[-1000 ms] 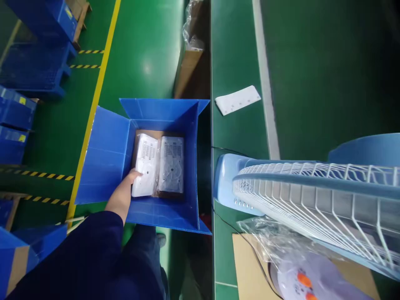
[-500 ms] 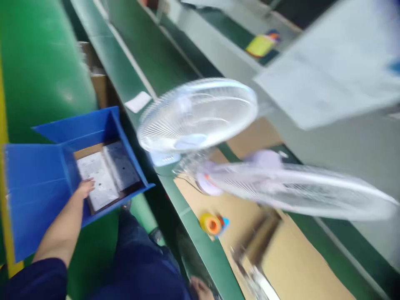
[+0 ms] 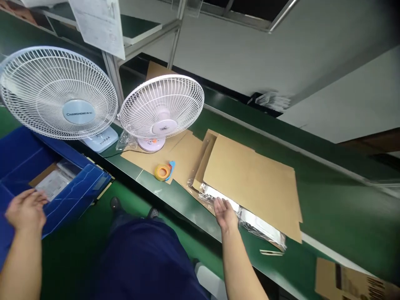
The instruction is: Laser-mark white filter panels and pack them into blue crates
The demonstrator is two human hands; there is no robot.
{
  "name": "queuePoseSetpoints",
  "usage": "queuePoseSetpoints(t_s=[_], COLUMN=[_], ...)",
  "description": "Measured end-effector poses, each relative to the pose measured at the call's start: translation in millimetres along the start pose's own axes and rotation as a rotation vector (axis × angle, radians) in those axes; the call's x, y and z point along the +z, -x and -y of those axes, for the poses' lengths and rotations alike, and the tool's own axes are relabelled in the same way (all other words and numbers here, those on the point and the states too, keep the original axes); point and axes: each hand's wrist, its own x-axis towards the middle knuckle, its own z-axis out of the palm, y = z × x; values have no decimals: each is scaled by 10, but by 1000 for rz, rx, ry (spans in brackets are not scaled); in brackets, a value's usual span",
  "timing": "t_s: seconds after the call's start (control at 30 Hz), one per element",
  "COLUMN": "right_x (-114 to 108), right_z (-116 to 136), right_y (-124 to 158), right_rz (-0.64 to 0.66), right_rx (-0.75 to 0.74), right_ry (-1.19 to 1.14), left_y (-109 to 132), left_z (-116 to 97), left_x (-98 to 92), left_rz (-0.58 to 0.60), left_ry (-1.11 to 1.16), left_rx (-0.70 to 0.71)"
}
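Observation:
My left hand (image 3: 26, 210) is over the near side of a blue corrugated bin (image 3: 90, 177). Its fingers are loosely bent and apart, with nothing seen in them. Inside the bin lie flat white packets (image 3: 53, 184) in clear wrap. On the green bench my right hand (image 3: 225, 213), fingers stretched out, is at the edge of several white pieces in clear plastic bags (image 3: 259, 223). These bags stick out from under a large folded cardboard sheet (image 3: 250, 175); whether the fingertips touch them I cannot tell.
A blue table fan (image 3: 78, 111) and a pink table fan (image 3: 164, 125) stand at the bench's left. A tape roll (image 3: 162, 171) lies before them. Tan strips (image 3: 271, 252) and a printed carton (image 3: 350, 279) are to the right. A paper sheet (image 3: 100, 25) hangs behind.
The view has swung right along the bench. My left hand has come up from the packets in the bin. My right hand has moved forward to the bagged white pieces.

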Motion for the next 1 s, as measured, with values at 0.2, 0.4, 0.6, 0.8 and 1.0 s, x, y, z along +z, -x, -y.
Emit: queuePoseSetpoints(t_s=[0.2, 0.4, 0.6, 0.8, 1.0], right_x=[745, 1121, 461, 67, -725], right_z=[40, 19, -586, -1118, -931], right_y=[-255, 154, 1392, 1770, 1034], right_rz=[224, 248, 552, 743, 249], right_rx=[257, 246, 331, 439, 295], right_ry=[-121, -243, -109, 94, -97], left_y=[1621, 2680, 3160, 3634, 3372], left_z=[-34, 48, -440, -790, -938], left_x=[836, 1523, 2115, 2609, 2329], left_rz=[708, 1363, 1597, 1512, 1565], left_ry=[117, -48, 207, 321, 353], left_rx=[-169, -157, -370, -245, -109])
